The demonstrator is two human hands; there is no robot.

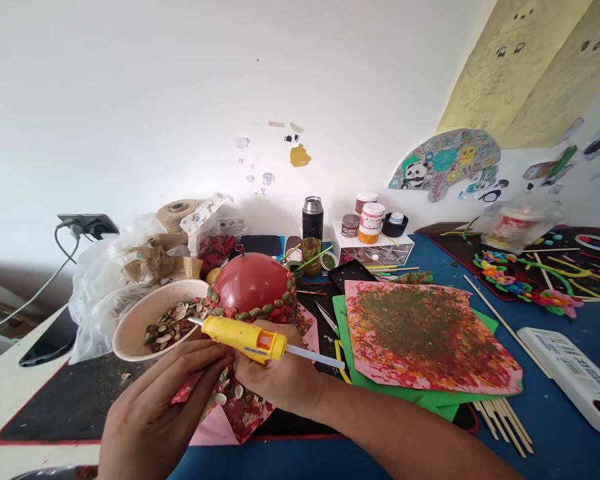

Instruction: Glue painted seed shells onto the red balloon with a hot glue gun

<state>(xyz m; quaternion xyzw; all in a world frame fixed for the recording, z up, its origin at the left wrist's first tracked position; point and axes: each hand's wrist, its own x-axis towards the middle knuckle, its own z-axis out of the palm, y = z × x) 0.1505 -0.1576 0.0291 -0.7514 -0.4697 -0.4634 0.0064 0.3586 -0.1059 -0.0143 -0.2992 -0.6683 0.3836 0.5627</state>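
Nearest the lens, the left hand [160, 407] lay low over the near edge of the tabletop [555, 440]. Its fingers [207, 360] were stretched forward and drawn close together. Their tips reached under the front of a yellow glue gun [243, 335] and met a folded pink paper piece [245, 410] blotched red and studded with seeds. Whether those fingers pinched anything could not be told, since the gun covered their tips.

The right hand [285, 383] came in from the lower right, its fingers [250, 377] wrapped shut around the gun's grip. The gun lay almost level above the paper piece. Its nozzle pointed left over the rim of a cream bowl [130, 320] holding mixed seeds, and a clear glue stick [315, 357] jutted from its back end toward the right.

Just behind the gun stood a red balloon [250, 280], with bands of green and red seeds around its lower part, touching the bowl's right side. A black mat [70, 400] lay under the bowl and the hands.

To the right, a pink painted sheet [425, 333] smeared with red and olive lay on green paper. Scissors [326, 318] lay between it and the balloon, and wooden skewers [503, 420] showed beyond its near corner. Farther back, by the wall, were a dark flask [313, 217], paint jars [373, 223] and a ball of twine [177, 213].
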